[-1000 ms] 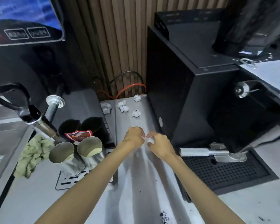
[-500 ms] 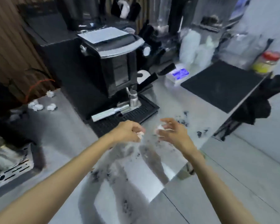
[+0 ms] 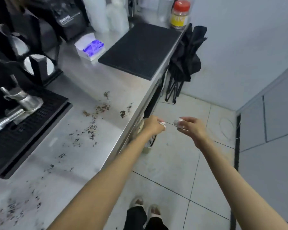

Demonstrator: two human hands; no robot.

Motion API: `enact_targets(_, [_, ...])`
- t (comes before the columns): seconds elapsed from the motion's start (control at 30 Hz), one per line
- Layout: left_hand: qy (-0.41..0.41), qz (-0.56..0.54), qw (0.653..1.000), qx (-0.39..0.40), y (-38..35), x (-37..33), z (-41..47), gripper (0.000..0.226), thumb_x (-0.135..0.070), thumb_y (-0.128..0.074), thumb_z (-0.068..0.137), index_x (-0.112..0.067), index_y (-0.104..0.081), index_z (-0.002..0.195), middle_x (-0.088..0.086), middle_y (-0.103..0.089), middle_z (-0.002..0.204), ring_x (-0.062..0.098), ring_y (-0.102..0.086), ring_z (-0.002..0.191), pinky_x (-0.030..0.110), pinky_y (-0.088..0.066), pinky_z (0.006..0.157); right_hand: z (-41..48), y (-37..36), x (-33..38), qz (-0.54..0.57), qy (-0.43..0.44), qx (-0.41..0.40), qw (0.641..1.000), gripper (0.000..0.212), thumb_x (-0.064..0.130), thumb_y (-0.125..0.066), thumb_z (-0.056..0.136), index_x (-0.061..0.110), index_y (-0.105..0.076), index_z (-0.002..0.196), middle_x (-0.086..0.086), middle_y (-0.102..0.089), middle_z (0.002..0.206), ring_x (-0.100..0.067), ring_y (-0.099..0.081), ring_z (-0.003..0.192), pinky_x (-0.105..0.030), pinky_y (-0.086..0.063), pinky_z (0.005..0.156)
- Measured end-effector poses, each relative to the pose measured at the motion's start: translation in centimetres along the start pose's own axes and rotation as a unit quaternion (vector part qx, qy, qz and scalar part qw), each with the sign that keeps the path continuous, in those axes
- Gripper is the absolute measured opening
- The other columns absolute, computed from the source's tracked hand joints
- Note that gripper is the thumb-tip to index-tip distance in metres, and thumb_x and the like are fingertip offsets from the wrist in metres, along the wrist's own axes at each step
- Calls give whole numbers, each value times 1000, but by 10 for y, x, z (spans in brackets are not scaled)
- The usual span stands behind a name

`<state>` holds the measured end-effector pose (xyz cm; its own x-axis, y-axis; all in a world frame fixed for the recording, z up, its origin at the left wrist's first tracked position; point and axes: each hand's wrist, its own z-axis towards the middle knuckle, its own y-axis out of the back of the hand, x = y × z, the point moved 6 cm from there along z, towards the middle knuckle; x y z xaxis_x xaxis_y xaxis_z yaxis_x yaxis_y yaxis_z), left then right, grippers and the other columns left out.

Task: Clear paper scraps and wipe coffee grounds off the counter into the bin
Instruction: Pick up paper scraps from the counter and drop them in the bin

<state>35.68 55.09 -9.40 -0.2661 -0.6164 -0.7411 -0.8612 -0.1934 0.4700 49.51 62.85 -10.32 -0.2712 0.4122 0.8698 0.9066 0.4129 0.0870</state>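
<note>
My left hand (image 3: 154,124) is closed on a white paper scrap (image 3: 163,125) out past the counter's edge, over the floor. My right hand (image 3: 190,126) is beside it to the right, fingers curled around a second crumpled paper scrap (image 3: 177,122). Under my left wrist a small pale bin (image 3: 148,145) stands on the floor against the counter; my arm hides most of it. Dark coffee grounds (image 3: 96,112) lie scattered over the steel counter (image 3: 93,83), trailing toward the near left corner.
A black espresso machine with a drip tray (image 3: 27,127) fills the left. A black rubber mat (image 3: 140,48), a small white scale with a blue display (image 3: 90,47) and a red-lidded jar (image 3: 179,14) sit at the far end. A folded black stool (image 3: 184,63) leans against the wall.
Both hands have carried their paper scraps from the back of the counter, across it and past its edge, over the floor by the bin. My view has swung right.
</note>
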Motion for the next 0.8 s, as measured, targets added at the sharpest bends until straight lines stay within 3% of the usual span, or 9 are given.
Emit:
enact_targets(0.13, [53,-18,997,-47,-42,52,56,30,-7,-58,85,-8,-66,114,12,-67,120,27,-61,110,26,-48,83,65,-16,-65,-6,-43,-16,999,14,-2,-60,83,2,-59,97,-19,-60,92,-25,-57,79,-29,-52,72])
enact_targets(0.3, [98,-30,981,-162,-63,137,138,27,-9,-52,88,-10,-67,111,14,-68,117,29,-60,109,27,-45,79,162,-60,-150,-75,-33,-18,997,27,1,-64,78,-2,-60,105,-13,-60,93,-24,-57,86,-41,-50,84])
enact_targets(0.4, [94,-10,975,-199,-70,181,187,31,-5,-50,87,-10,-65,114,16,-67,117,30,-59,111,30,-44,90,213,-86,-189,-127,4,-7,992,30,5,-64,79,1,-59,109,-12,-61,98,-23,-55,90,-35,-47,85])
enact_targets(0.57, [72,-13,980,-187,-89,227,244,43,-2,-64,78,-10,-61,120,15,-64,122,29,-58,114,29,-45,96,273,-110,-231,-182,49,10,982,37,4,-61,81,1,-56,118,-18,-59,123,-30,-57,109,-29,-45,87])
enact_targets(0.67, [50,21,979,-195,-90,231,256,47,-2,-62,79,-14,-57,125,12,-59,127,28,-52,119,28,-42,96,284,-112,-235,-207,64,19,976,36,6,-60,81,3,-58,117,-19,-57,125,-30,-58,103,-38,-50,92])
enact_targets(0.8, [27,64,982,-176,-86,206,242,43,-11,-61,82,-14,-57,125,14,-59,128,29,-53,119,33,-44,99,265,-100,-215,-261,75,38,962,35,10,-62,83,5,-59,118,-17,-58,126,-30,-53,115,-30,-42,92])
